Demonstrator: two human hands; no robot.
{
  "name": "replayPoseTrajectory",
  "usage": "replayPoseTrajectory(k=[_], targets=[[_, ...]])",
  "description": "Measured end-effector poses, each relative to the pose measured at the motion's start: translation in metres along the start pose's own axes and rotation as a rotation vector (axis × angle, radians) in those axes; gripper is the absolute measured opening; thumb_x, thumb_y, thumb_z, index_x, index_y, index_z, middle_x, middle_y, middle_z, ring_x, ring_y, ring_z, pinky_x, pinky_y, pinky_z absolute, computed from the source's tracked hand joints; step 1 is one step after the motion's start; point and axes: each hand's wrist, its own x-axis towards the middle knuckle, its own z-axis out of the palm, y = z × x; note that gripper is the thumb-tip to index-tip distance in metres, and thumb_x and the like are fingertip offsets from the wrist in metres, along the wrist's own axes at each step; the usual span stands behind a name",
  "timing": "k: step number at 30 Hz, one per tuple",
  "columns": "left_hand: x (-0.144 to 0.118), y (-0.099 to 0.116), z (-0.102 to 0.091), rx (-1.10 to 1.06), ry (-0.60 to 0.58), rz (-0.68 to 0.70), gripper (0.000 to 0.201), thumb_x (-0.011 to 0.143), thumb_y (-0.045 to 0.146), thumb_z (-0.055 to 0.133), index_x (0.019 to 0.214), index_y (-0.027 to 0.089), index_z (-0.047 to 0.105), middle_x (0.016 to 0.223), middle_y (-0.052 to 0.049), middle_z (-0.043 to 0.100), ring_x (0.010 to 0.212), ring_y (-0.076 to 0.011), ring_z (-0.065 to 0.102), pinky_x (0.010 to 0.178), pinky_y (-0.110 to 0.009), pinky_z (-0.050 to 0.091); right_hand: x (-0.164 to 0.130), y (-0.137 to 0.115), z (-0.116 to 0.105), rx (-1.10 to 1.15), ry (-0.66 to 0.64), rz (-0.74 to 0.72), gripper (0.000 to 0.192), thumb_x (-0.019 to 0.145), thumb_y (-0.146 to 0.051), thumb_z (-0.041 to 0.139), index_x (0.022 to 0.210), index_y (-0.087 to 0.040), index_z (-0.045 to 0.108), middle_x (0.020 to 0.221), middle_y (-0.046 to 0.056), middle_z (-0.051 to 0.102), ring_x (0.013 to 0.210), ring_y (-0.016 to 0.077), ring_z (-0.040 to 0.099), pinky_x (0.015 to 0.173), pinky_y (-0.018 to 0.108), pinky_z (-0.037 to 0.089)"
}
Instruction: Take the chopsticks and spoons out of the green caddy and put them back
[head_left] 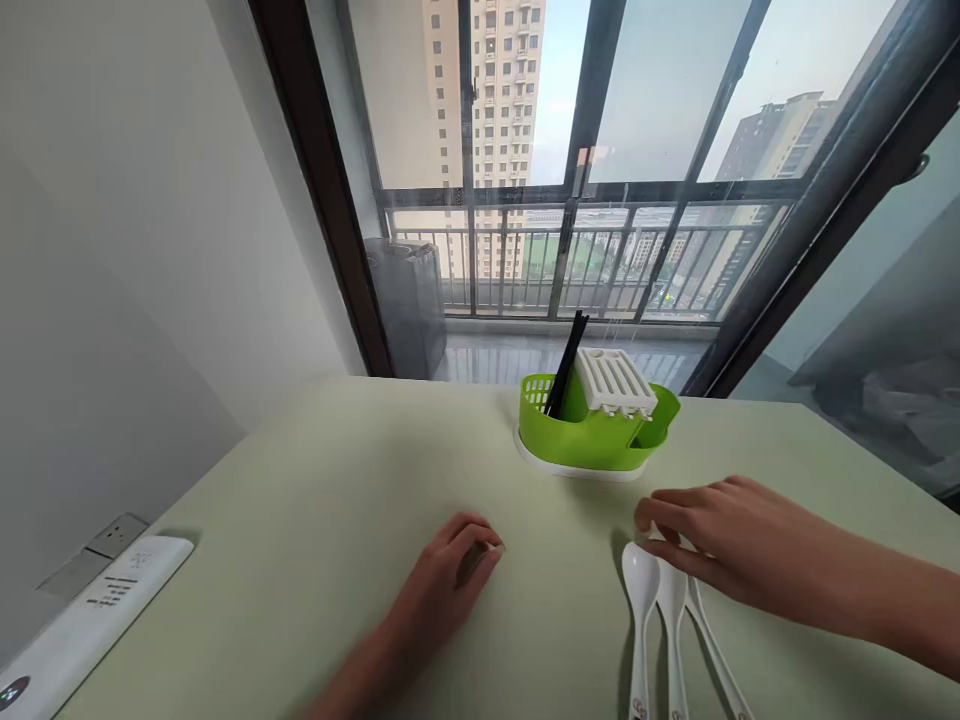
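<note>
Three white spoons [640, 590] lie side by side on the pale green table, their handles toward me. My right hand [705, 535] is over their bowl ends, with fingers bent and a small gap between thumb and fingertips. It covers part of the middle spoon's bowl and the right spoon's bowl; whether it touches them is unclear. To the left, my left hand [454, 565] rests on the table, fingers curled and the thumb tip close to the index finger, with nothing visible between them. Beyond both hands stands a green utensil holder [577, 440] on a white base.
Black chopsticks [566, 365] lean in the holder's left part, and a white slotted rack [615, 382] sits on top. A long white power strip [97, 610] lies along the table's left edge by a wall socket [116, 535]. Glass doors [525, 250] stand behind the table.
</note>
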Motion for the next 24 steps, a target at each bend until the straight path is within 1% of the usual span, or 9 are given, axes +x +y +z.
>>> replayPoseTrajectory(k=[4,6,9,13,15,18,20,21,24], targets=[[0.002,0.001,-0.002,0.018,-0.013,-0.021,0.019,0.104,0.032,0.05,0.099,0.021,0.064,0.106,-0.006,0.064,0.078,-0.0127,0.059,0.074,-0.026,0.048,-0.026,0.018,0.035,0.088,-0.074,0.167,0.021,0.104,-0.039,0.045,0.102,-0.032,0.065,0.091,0.0,0.075,0.069,0.0216,0.072,0.061,0.032,0.039],[0.002,0.003,-0.003,0.019,-0.018,-0.033,0.02,0.104,0.034,0.05,0.098,0.021,0.064,0.105,-0.006,0.064,0.075,-0.012,0.058,0.071,-0.025,0.047,-0.034,0.022,0.046,0.154,-0.098,0.234,0.021,0.104,-0.039,0.044,0.105,-0.032,0.064,0.092,0.0,0.076,0.072,0.0213,0.073,0.063,0.032,0.041],[0.002,0.006,-0.004,0.017,-0.025,-0.058,0.022,0.104,0.035,0.049,0.097,0.021,0.064,0.104,-0.005,0.064,0.07,-0.0109,0.055,0.065,-0.023,0.044,-0.041,0.024,0.056,0.229,-0.106,0.308,0.022,0.104,-0.039,0.043,0.109,-0.032,0.063,0.09,0.0,0.076,0.075,0.0215,0.073,0.065,0.033,0.044],[0.003,0.009,-0.005,0.019,-0.031,-0.088,0.025,0.105,0.037,0.048,0.095,0.021,0.064,0.104,-0.005,0.063,0.068,-0.0105,0.053,0.062,-0.022,0.043,-0.043,0.027,0.064,0.258,-0.057,0.377,0.026,0.104,-0.041,0.04,0.113,-0.029,0.062,0.081,0.0,0.074,0.071,0.0221,0.072,0.064,0.033,0.046],[0.004,0.009,-0.005,0.019,-0.038,-0.095,0.025,0.105,0.037,0.048,0.096,0.021,0.064,0.105,-0.005,0.063,0.068,-0.0103,0.052,0.062,-0.022,0.043,-0.044,0.031,0.066,0.278,-0.024,0.385,0.026,0.103,-0.04,0.04,0.116,-0.028,0.06,0.084,0.001,0.075,0.068,0.0208,0.071,0.063,0.033,0.047],[0.004,0.008,-0.006,0.021,-0.037,-0.086,0.024,0.105,0.036,0.048,0.097,0.021,0.065,0.105,-0.005,0.063,0.071,-0.0108,0.055,0.065,-0.023,0.044,-0.043,0.037,0.069,0.364,-0.001,0.367,0.026,0.101,-0.038,0.044,0.12,-0.027,0.059,0.095,0.004,0.076,0.069,0.0193,0.071,0.065,0.032,0.051],[0.004,0.008,-0.006,0.024,-0.031,-0.075,0.024,0.105,0.036,0.048,0.097,0.02,0.065,0.105,-0.006,0.064,0.076,-0.0119,0.058,0.069,-0.023,0.046,-0.04,0.041,0.069,0.459,-0.029,0.348,0.027,0.101,-0.039,0.044,0.122,-0.026,0.058,0.097,0.004,0.076,0.069,0.0187,0.071,0.066,0.032,0.053],[0.004,0.009,-0.006,0.025,-0.029,-0.074,0.024,0.105,0.036,0.048,0.097,0.02,0.065,0.105,-0.006,0.064,0.078,-0.0123,0.059,0.07,-0.023,0.046,-0.039,0.042,0.07,0.513,-0.062,0.342,0.029,0.102,-0.04,0.043,0.122,-0.026,0.058,0.094,0.004,0.076,0.067,0.0185,0.071,0.065,0.031,0.053],[0.005,0.01,-0.007,0.028,-0.034,-0.089,0.024,0.105,0.036,0.048,0.097,0.02,0.065,0.105,-0.006,0.064,0.077,-0.0121,0.058,0.069,-0.023,0.046,-0.034,0.042,0.068,0.647,-0.163,0.329,0.036,0.106,-0.046,0.034,0.12,-0.025,0.06,0.078,0.002,0.075,0.065,0.019,0.069,0.066,0.031,0.052]])
